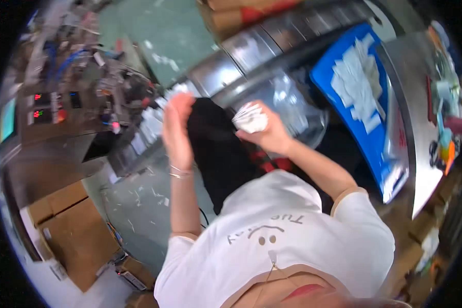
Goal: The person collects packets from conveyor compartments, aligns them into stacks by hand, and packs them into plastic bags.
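My right hand (pixel 272 133) is closed around a small bundle of white packets (pixel 252 119), their thin edges fanned toward the conveyor. What is printed on them, if anything, is too blurred to read. To the left, my left hand (pixel 177 128) is held up beside my dark-clothed leg (pixel 210 149), fingers stretched out and smeared by motion, with nothing visible in it. Just past its fingertips lie more white packets (pixel 151 123) along the metal conveyor (pixel 215 72). A clear plastic bag (pixel 297 110) with white pieces in it sits beyond my right hand.
At the right, a blue tray (pixel 339 123) holds a heap of white packets on a metal table (pixel 403 97). Machinery with lit red and green displays (pixel 42 105) stands at the left. Cardboard boxes (pixel 69 231) are at lower left, and white scraps litter the green floor (pixel 138 197).
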`<state>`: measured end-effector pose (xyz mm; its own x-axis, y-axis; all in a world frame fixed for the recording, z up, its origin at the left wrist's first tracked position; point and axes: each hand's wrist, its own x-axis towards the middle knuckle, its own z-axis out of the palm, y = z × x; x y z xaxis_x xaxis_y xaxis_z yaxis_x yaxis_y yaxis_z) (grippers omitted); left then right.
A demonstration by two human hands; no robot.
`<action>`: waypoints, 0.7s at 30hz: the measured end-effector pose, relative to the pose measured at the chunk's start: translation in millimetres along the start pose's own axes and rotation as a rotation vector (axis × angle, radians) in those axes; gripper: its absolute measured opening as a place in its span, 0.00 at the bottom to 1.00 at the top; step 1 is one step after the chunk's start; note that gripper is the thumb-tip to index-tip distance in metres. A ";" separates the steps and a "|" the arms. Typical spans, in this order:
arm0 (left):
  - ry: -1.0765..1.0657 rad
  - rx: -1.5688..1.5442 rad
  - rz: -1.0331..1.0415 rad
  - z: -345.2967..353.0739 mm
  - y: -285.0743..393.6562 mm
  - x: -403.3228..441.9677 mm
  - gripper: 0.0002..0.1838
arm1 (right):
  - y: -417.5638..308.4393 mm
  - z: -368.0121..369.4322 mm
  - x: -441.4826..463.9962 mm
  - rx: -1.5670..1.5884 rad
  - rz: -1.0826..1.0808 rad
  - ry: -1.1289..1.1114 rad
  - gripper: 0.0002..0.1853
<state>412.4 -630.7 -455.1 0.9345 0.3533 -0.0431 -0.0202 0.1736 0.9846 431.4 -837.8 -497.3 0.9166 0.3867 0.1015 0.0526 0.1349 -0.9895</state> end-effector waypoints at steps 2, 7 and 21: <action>0.098 0.632 0.209 -9.5 -11.0 13.6 0.16 | 2.1 -51.3 -35.6 -0.216 0.106 0.062 0.23; 0.122 1.153 0.413 -26.7 -60.6 29.6 0.14 | 21.7 -139.7 -92.8 -0.442 0.748 0.273 0.32; 0.168 1.127 0.427 -34.3 -63.5 29.1 0.10 | 256.8 -124.3 -109.3 -1.230 0.635 -0.184 0.36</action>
<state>428.7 -600.0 -524.7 0.8687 0.3162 0.3813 0.0834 -0.8521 0.5167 394.0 -958.8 -775.3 0.8553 0.2043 -0.4762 0.0503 -0.9474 -0.3162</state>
